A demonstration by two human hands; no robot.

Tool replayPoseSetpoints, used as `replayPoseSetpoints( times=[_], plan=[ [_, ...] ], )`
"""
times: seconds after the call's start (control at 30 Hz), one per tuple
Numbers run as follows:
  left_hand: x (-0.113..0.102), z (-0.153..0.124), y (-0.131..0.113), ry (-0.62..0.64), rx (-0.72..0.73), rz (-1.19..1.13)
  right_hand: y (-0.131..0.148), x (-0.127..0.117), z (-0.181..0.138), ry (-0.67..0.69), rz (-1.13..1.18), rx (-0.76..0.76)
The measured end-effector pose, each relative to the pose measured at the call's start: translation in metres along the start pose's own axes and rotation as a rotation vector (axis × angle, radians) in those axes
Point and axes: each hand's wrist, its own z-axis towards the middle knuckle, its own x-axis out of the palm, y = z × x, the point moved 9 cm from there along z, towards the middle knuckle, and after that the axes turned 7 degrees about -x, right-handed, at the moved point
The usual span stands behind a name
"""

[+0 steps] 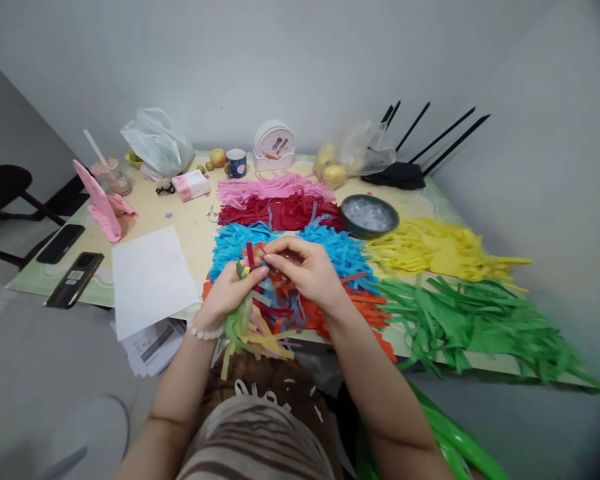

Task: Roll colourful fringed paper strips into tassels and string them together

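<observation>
My left hand (235, 288) is closed around a bundle of coloured fringe strips (253, 330). Green, yellow, orange and dark red ends hang below it, and a dark red end sticks up at the thumb. My right hand (307, 270) meets it at the fingertips, pinching what looks like a narrow reddish strip (261, 248); the exact grip is partly hidden. Under and behind both hands lie fringed strips in rows: blue (337, 250), orange (367, 310), dark red (290, 212) and pink (275, 189). To the right are yellow fringe (435, 247) and green fringe (470, 320).
A dark bowl (369, 230) with whitish contents stands beyond my right hand. Farther back are a mug (236, 164), a coaster holder (275, 147), bagged fruit (334, 175) and a black router (395, 177). White paper (150, 280), phones (75, 279) and a pink stand (100, 200) lie left.
</observation>
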Motion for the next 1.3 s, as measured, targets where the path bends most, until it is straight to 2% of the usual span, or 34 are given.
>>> replayPoseSetpoints(
  times=[0.1, 0.2, 0.27, 0.33, 0.4, 0.5, 0.73, 0.87, 0.97, 1.03, 1.17, 1.23, 1.3],
  plan=[
    [-0.003, 0.001, 0.006, -0.002, -0.058, -0.165, -0.003, -0.008, 0.002, -0.049, 0.132, 0.000],
    [-0.003, 0.002, 0.009, -0.013, -0.091, -0.213, 0.002, -0.010, -0.002, -0.060, 0.162, -0.052],
    [-0.007, 0.000, 0.011, -0.077, -0.101, -0.248, 0.005, -0.017, -0.010, -0.145, 0.059, -0.056],
    [-0.014, -0.005, 0.012, -0.180, -0.093, -0.266, 0.010, -0.026, -0.022, -0.261, -0.140, -0.054],
    [-0.018, -0.011, 0.009, -0.253, -0.048, -0.248, 0.019, -0.026, -0.034, -0.304, -0.351, -0.085],
    [-0.016, -0.018, 0.000, -0.278, 0.026, -0.182, 0.029, -0.011, -0.043, -0.242, -0.537, -0.163],
    [-0.014, -0.024, -0.009, -0.323, 0.075, 0.074, 0.031, -0.001, -0.047, -0.212, -0.642, -0.192],
    [-0.013, -0.028, -0.022, -0.391, 0.283, 0.337, 0.033, 0.003, -0.047, -0.173, -0.697, -0.214],
    [-0.001, -0.031, -0.027, -0.355, 0.416, 0.544, 0.025, -0.004, -0.046, -0.221, -0.606, -0.137],
    [0.007, -0.032, -0.028, -0.305, 0.474, 0.631, 0.009, -0.014, -0.042, -0.250, -0.419, -0.014],
    [0.018, -0.031, -0.030, -0.211, 0.536, 0.710, -0.031, -0.009, -0.033, -0.104, 0.049, 0.215],
    [0.020, -0.029, -0.029, -0.195, 0.543, 0.734, -0.039, -0.008, -0.030, -0.090, 0.096, 0.241],
    [0.021, -0.025, -0.024, -0.183, 0.526, 0.748, -0.040, -0.016, -0.028, -0.171, 0.112, 0.225]
  ],
)
